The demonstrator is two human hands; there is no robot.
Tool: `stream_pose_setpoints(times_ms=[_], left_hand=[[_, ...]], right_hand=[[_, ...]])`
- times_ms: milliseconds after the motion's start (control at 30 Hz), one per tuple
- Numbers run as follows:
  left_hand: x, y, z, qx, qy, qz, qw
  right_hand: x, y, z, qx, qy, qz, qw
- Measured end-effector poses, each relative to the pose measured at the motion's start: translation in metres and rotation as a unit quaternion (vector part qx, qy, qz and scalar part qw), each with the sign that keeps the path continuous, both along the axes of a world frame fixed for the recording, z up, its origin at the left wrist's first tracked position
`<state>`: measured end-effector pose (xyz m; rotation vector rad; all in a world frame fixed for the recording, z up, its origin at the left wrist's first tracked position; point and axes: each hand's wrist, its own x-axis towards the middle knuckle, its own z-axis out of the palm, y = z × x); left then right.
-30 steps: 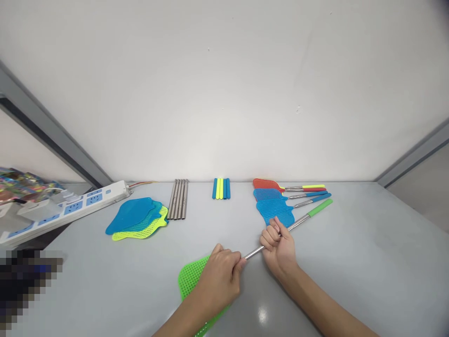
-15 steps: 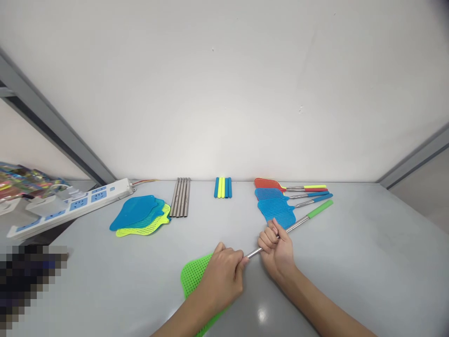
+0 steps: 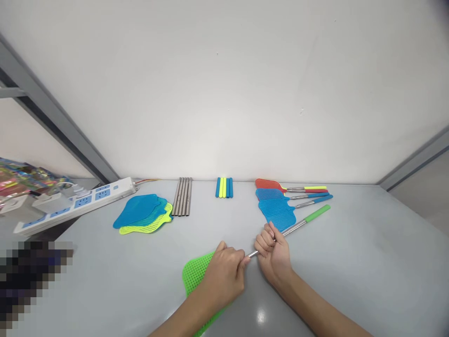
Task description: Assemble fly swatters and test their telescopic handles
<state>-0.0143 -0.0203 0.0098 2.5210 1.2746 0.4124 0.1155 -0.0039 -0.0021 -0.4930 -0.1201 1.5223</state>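
Note:
Both of my hands are closed on one green fly swatter [image 3: 198, 272] with a metal rod and a green grip. My left hand [image 3: 226, 269] wraps the place where the perforated head meets the rod and covers part of the head. Further up the rod is my right hand [image 3: 273, 250], its fingers curled round the metal. The green grip [image 3: 317, 213] sticks out beyond it to the upper right. Just behind my right hand lie several swatters with grips on them, among them a blue swatter [image 3: 277, 213] and a red swatter [image 3: 268, 185].
Several loose blue and yellow swatter heads [image 3: 136, 210] overlap at the left. Beside them lie several metal rods [image 3: 182, 196], then blue and yellow grips [image 3: 224, 187] in a row. A white power strip [image 3: 105, 195] with plugs runs along the left edge. A wall [image 3: 224, 103] stands behind.
My right hand has slid slightly down the rod toward my left hand, and the grip end has shifted a little left. The view has also moved slightly.

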Motion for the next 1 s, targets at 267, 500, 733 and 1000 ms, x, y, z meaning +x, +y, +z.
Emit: stream_pose_setpoints(times_ms=[267, 500, 733, 1000], left_hand=[[0.0, -0.001, -0.001, 0.02, 0.011, -0.005, 1.0], [-0.001, 0.001, -0.001, 0.037, 0.021, -0.015, 0.999], [-0.001, 0.009, 0.005, 0.057, -0.006, -0.006, 0.998], [-0.005, 0.017, 0.006, 0.049, -0.018, -0.009, 0.999]], right_hand=[[-0.005, -0.004, -0.001, 0.009, 0.008, 0.017, 1.0], [-0.001, 0.001, -0.002, 0.015, 0.038, 0.042, 0.998], [0.013, 0.012, 0.008, 0.016, 0.017, 0.133, 0.991], [0.016, 0.015, 0.013, 0.019, -0.025, 0.148, 0.988]])
